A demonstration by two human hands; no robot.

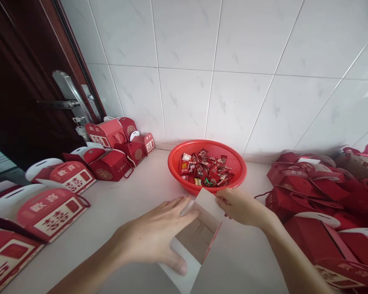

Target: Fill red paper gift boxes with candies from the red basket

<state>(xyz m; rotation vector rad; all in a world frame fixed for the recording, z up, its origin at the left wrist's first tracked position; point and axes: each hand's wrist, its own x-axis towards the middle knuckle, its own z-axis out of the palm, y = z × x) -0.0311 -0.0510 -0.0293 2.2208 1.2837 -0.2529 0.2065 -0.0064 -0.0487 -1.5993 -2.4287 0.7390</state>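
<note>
An open cardboard gift box (196, 237), pale inside with a red outer side, stands on the counter in front of me with its flaps up. My left hand (155, 232) lies across its left side, fingers stretched and spread; the thumb rests by the near flap and the index finger reaches over the opening. At the far flap, my right hand (237, 206) is closed in a pinch on the cardboard edge. Just behind the box is a red plastic basket (174, 163) holding many small wrapped candies (207, 169), mostly in red wrappers.
Assembled red gift boxes (57, 208) line the left side, beside a dark door with a metal handle (69, 100). More red boxes (319, 241) are piled on the right. A white tiled wall (187, 102) rises behind the counter (116, 216).
</note>
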